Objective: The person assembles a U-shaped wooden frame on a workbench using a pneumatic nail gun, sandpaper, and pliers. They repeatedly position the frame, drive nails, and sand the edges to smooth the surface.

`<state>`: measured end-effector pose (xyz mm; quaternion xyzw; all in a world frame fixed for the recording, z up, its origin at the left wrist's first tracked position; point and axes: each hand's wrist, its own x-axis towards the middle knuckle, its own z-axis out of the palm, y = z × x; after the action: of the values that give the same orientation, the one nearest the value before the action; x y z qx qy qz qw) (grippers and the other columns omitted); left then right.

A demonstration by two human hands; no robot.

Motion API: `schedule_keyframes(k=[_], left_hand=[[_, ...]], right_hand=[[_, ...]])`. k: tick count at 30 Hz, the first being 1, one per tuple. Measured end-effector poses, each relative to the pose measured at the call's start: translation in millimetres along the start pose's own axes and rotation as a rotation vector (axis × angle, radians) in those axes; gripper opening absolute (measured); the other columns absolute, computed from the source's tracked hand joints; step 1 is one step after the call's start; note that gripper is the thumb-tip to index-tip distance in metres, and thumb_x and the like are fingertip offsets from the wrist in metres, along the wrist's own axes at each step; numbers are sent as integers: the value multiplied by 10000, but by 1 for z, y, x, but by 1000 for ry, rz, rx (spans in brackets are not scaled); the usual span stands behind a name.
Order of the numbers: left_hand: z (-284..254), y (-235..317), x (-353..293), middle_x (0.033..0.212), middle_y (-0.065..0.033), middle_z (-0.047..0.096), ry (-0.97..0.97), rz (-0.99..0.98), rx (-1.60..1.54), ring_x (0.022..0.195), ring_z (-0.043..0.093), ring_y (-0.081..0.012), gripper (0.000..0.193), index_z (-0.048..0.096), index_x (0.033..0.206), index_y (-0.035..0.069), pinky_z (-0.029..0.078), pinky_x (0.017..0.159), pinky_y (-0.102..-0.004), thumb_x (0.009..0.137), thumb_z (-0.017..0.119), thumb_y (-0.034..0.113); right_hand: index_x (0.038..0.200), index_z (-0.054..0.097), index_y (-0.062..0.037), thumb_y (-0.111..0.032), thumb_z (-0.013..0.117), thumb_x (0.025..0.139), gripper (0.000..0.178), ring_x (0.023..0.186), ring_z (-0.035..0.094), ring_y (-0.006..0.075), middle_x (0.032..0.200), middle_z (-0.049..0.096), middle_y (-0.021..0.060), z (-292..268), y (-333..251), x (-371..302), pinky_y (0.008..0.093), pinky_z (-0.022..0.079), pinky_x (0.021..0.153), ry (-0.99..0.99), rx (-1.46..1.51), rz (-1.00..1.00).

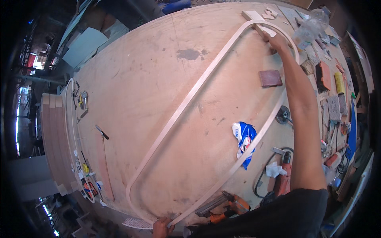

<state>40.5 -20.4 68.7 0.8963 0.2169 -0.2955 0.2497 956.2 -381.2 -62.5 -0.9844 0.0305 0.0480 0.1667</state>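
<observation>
A long pale wooden frame with rounded corners lies slantwise across the plywood tabletop. My left hand is closed around its near end, at the lower edge of the view. At the far right corner, my outstretched right hand grips a small pale block against the inside of the frame's curve. The fingers partly cover this block, and its exact kind is unclear. Inside the loop, near my right forearm, rests a dark red rectangular block. A crumpled blue and white packet lies near the frame's right side.
An orange-red power tool with a black cord and an orange nail gun lie at the near right. Clutter lines the right edge, including an orange case and a clear plastic bottle. Another thin looped frame stands at left beside a marker.
</observation>
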Motion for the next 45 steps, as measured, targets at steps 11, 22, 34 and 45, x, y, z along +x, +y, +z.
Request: schedule_keyframes(k=[11,22,34,45], left_hand=[[-20,30,1,917,-224,667,42,-26,-76,899,616,-485,127,716,954,60,490,803,-543,865,760,139],[-5,18,-12,889,-212,676,38,-62,-65,876,635,-455,118,728,931,49,500,786,-527,859,779,128],[4,-2,-16,891,-224,704,2,-66,-76,882,680,-441,122,745,961,49,530,770,-499,864,771,118],[7,-15,-15,927,-230,696,-34,1,-39,912,652,-472,164,738,1005,40,517,796,-526,859,759,111]], right_hand=[[1220,690,131,-617,881,725,917,1043,733,377,1139,731,298,-21,-14,-4,450,574,903,65,161,-20],[1225,712,-103,-360,846,774,535,1097,722,353,1128,764,164,-27,-48,-35,478,548,969,450,201,-41],[1166,607,-48,-290,747,833,435,1082,696,427,1141,712,221,-10,-69,-42,520,532,959,590,256,126],[1267,534,-16,-329,814,775,647,1138,683,441,1231,688,248,-14,-77,-51,511,545,983,435,417,223]])
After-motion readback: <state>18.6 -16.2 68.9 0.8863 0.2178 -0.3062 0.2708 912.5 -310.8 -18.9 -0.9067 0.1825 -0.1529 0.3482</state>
